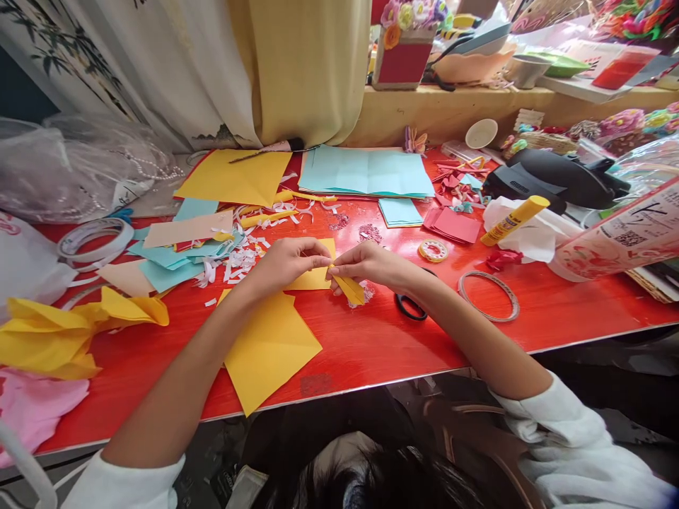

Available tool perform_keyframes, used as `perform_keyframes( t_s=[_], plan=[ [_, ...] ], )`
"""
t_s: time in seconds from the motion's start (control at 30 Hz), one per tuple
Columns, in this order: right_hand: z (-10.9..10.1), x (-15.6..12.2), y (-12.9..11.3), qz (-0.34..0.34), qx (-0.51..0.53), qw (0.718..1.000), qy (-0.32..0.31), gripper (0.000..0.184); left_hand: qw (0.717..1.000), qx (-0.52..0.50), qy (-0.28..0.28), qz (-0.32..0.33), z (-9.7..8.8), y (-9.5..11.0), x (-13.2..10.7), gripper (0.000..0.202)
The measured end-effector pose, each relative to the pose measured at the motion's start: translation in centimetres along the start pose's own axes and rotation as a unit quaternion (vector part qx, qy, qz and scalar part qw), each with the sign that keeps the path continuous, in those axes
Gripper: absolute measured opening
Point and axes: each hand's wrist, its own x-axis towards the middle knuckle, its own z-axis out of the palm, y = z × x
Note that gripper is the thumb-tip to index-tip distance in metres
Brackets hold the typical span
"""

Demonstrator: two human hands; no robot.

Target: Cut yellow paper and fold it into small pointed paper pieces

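Observation:
Both hands meet over the middle of the red table, fingers pinched together. Between them is a small folded piece of yellow paper. My right hand grips it, and its folded end sticks out below the fingers. My left hand pinches the paper's upper tip; the exact contact is partly hidden by the fingers. Under the left hand lies a yellow paper square. Larger yellow sheets rest nearer the table's front edge, partly behind the left forearm. Black-handled scissors lie by the right forearm, partly covered.
Blue sheets and a yellow sheet lie at the back. Paper scraps cover the left side, near tape rolls. To the right are red paper squares, a glue stick, a small tape roll and a ring.

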Motion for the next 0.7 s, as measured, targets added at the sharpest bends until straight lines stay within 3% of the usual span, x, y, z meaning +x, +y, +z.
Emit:
perform_keyframes(
  t_s=[0.27,0.4,0.57,0.7],
  plan=[
    [0.2,0.4,0.5,0.006,-0.063,0.998,0.021,0.028,0.995,0.006,0.039,-0.088,0.8,-0.3,0.2,0.022],
    [0.2,0.4,0.6,0.001,-0.076,0.997,0.025,0.028,0.993,0.06,0.074,-0.071,1.1,-0.3,0.1,0.023],
    [0.1,0.3,0.7,0.011,-0.046,0.999,0.024,0.027,0.998,0.001,0.022,-0.059,0.6,-0.2,0.2,0.029],
    [0.2,0.3,0.5,0.01,-0.022,1.0,0.018,0.026,0.992,0.102,0.059,-0.042,0.6,-0.1,0.2,0.025]
  ],
)
